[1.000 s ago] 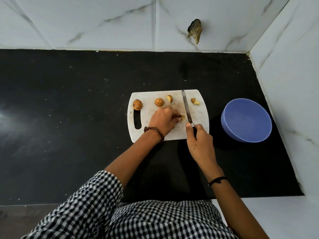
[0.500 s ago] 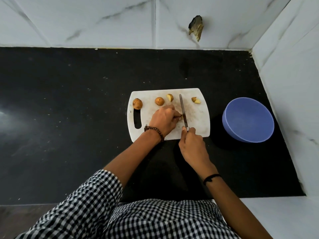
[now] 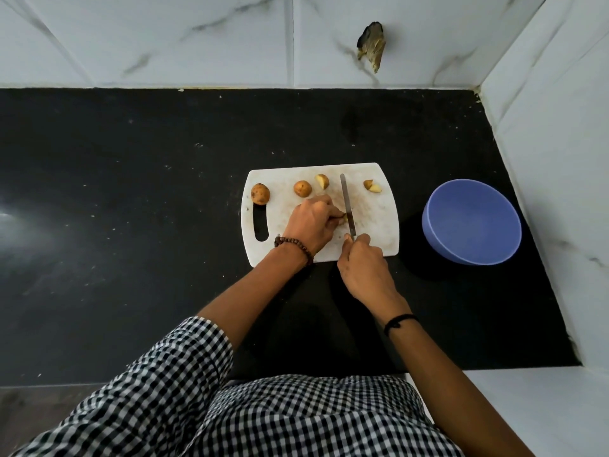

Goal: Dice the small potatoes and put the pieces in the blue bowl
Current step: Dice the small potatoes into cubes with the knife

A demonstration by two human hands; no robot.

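Potato piece pinched by L hand fingertips, mostly hidden; knife blade touching at its 3 o'clock; R hand grips handle, handle hidden.

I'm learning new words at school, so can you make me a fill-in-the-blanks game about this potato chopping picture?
1. The right hand grips a ___ for cutting.
2. The blue bowl stands to the ___ of the cutting board.
3. The left hand pinches a piece of ___ on the board.

Missing words: knife; right; potato.
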